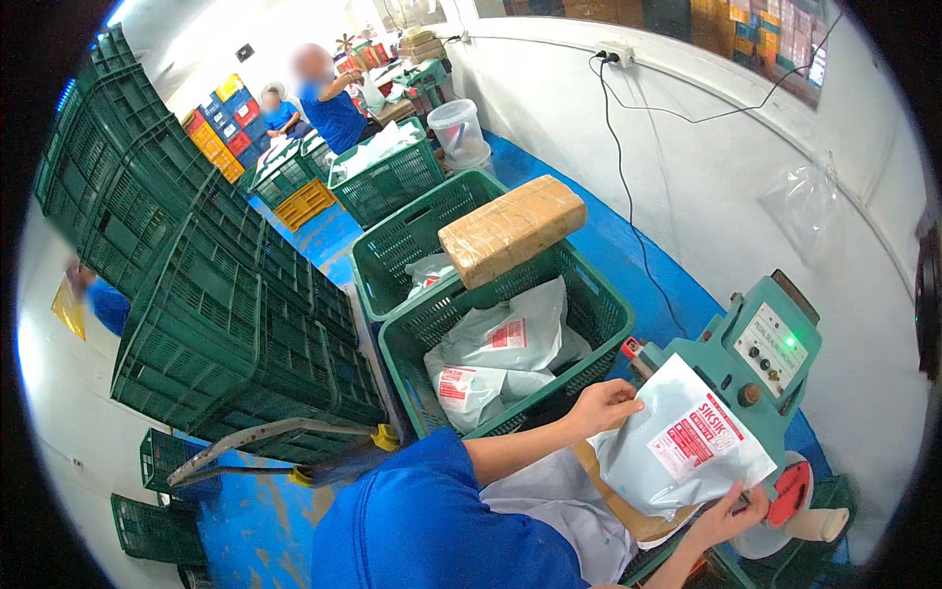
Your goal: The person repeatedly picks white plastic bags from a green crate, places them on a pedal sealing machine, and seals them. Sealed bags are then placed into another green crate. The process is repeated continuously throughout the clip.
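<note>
Blue floor shows behind a green machine. Close by it, the left hand and right hand pinch a bag by its edges. I think they're lining it up; the next move should need it flat.

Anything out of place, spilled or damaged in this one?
Mildly odd: the brown box appears to perch on the rims of two green crates rather than inside either. The blue floor has brownish patches, dirt or wear. The bag at the left hand shows no visible tear.
</note>
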Demonstrator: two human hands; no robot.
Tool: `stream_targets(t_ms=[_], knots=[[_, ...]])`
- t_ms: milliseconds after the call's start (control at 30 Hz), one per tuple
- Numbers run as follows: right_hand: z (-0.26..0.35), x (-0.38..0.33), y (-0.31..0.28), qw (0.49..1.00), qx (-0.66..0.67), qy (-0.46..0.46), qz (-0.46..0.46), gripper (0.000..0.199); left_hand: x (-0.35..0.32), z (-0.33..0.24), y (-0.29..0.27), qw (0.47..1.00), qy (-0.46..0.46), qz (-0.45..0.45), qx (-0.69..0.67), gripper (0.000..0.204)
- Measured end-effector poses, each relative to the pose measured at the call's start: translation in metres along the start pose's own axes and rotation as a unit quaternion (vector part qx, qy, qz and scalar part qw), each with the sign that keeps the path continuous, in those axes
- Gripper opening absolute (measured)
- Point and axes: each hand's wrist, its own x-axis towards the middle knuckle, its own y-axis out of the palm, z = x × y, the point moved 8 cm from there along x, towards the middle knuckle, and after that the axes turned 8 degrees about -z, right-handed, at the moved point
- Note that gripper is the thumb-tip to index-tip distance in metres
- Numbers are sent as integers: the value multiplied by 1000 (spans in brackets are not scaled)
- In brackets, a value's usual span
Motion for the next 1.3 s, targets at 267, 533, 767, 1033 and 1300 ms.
stream_targets(t_ms=[267,533,767,1033,1300], knots=[[-33,-80,4,812,236,522,111,66,-24,17,1,985,-94,93,-115,22],[-20,-68,16,801,322,491,113,46,-20,18,3,997,-26,42,-57,15],[-28,-68,8,858,211,449,131,33,-29,-75,-37,931,292,-118,188,7],[-18,-74,7,868,202,428,150,27,-104,-132,179,799,462,270,275,28],[-33,-75,-1,877,182,418,151,27,-41,-76,147,758,336,203,521,57]])
